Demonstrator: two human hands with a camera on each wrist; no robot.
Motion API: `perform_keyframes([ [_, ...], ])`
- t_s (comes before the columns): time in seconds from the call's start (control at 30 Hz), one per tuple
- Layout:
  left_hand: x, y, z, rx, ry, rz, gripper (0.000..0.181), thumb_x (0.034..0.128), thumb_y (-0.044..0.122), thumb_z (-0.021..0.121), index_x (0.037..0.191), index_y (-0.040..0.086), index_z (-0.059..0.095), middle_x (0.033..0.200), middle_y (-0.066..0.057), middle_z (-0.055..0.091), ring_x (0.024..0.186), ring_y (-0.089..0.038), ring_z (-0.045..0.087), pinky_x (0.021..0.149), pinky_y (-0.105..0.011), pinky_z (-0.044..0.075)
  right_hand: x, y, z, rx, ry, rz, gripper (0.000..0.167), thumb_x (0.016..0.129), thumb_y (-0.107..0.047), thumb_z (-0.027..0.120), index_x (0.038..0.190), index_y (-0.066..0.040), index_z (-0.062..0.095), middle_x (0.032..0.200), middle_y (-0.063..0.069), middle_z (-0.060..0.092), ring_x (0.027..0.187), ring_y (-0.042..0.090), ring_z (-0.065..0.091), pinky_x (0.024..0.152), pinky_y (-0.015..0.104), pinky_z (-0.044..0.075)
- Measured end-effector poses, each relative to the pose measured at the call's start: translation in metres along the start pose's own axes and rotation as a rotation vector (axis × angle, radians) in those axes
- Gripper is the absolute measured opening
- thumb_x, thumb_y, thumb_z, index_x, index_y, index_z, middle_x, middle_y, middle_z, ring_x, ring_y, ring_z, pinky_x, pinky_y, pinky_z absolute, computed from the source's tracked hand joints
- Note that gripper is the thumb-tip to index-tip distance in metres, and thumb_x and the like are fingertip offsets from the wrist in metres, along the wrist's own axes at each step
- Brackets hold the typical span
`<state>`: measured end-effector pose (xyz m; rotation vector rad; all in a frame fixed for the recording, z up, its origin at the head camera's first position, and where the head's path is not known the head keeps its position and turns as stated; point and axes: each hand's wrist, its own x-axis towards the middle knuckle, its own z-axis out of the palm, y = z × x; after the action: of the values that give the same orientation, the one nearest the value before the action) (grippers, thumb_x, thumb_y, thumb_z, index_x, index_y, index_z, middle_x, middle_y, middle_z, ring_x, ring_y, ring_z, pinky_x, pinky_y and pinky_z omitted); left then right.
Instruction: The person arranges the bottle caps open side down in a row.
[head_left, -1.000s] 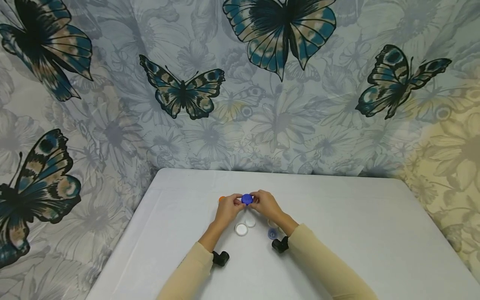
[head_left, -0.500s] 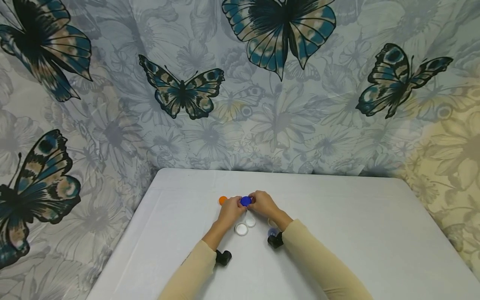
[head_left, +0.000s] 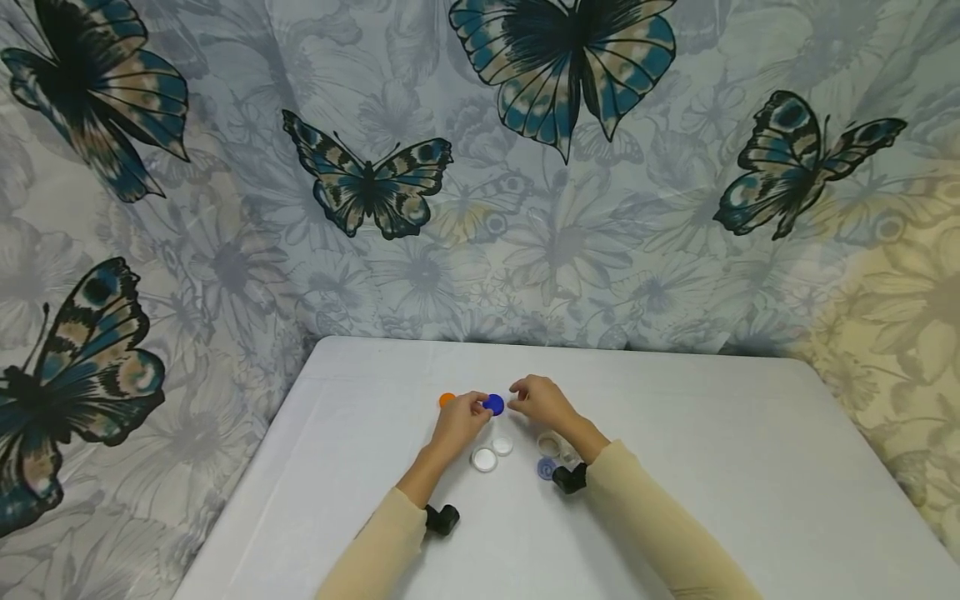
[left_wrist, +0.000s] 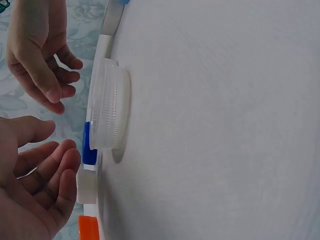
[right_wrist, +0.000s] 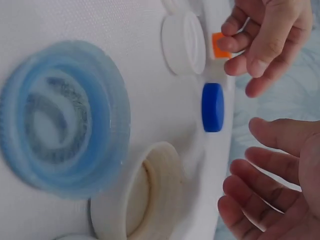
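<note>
A dark blue bottle cap [head_left: 493, 405] lies on the table between the two hands, also visible as a blue cap [right_wrist: 213, 107] in the right wrist view. My left hand [head_left: 459, 423] is just left of it, fingers loosely bent and apart from the cap in the wrist views. To the right, my right hand [head_left: 546, 403] hovers with relaxed fingers, holding nothing. An orange cap [head_left: 447, 400] sits beyond the left hand, partly covered by it. Nearer the person are a small white cap [head_left: 502, 446] and a larger white cap [head_left: 483, 459].
By the right wrist lie a cream cap [head_left: 549, 444] and a pale blue cap [head_left: 546, 468]. A clear ribbed cap [left_wrist: 107, 105] stands out in the left wrist view. The white table [head_left: 712, 467] meets a butterfly-patterned backdrop [head_left: 562, 250] behind.
Both hands were at the blue cap, fingers against its sides. They have let go of it, and the right hand has moved away to the right.
</note>
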<state>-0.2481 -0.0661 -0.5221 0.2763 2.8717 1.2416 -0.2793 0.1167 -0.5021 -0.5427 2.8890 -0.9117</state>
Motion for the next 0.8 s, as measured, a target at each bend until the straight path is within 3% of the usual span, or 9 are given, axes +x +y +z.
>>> perform_keyframes([
  [0.3, -0.012, 0.000, -0.008, -0.036, -0.035, 0.026, 0.024, 0.0881, 0.017, 0.070, 0.108, 0.003, 0.070, 0.089, -0.006, 0.071, 0.078, -0.015, 0.064, 0.070, -0.025, 0.052, -0.024, -0.010, -0.002, 0.003, -0.030, -0.041, 0.026, 0.083, -0.016, 0.074, 0.104, -0.001, 0.072, 0.082, 0.003, 0.063, 0.074, 0.014, 0.055, 0.068, 0.029, 0.047],
  [0.43, -0.018, -0.002, -0.010, -0.032, -0.088, 0.038, 0.027, 0.0874, 0.018, 0.072, 0.110, 0.003, 0.070, 0.092, -0.006, 0.071, 0.081, -0.015, 0.064, 0.072, -0.027, 0.053, -0.033, -0.012, 0.000, -0.032, -0.053, -0.075, 0.027, 0.082, -0.016, 0.076, 0.105, -0.003, 0.073, 0.087, 0.002, 0.066, 0.082, 0.017, 0.057, 0.074, 0.031, 0.049],
  [0.6, -0.023, -0.002, -0.008, 0.004, -0.175, 0.072, 0.032, 0.0840, 0.020, 0.076, 0.111, 0.004, 0.070, 0.095, -0.005, 0.071, 0.084, -0.015, 0.063, 0.076, -0.027, 0.053, -0.043, -0.014, 0.003, -0.058, -0.094, -0.101, 0.031, 0.080, -0.017, 0.079, 0.107, -0.004, 0.073, 0.093, 0.003, 0.069, 0.087, 0.018, 0.055, 0.078, 0.035, 0.049],
  [0.8, -0.027, 0.002, -0.004, 0.073, -0.219, 0.064, 0.037, 0.0814, 0.024, 0.078, 0.111, 0.005, 0.070, 0.096, -0.004, 0.070, 0.086, -0.015, 0.062, 0.079, -0.030, 0.051, -0.047, -0.012, 0.011, -0.110, -0.106, -0.177, 0.036, 0.075, -0.019, 0.083, 0.105, -0.002, 0.073, 0.092, 0.005, 0.069, 0.082, 0.014, 0.051, 0.073, 0.031, 0.046],
])
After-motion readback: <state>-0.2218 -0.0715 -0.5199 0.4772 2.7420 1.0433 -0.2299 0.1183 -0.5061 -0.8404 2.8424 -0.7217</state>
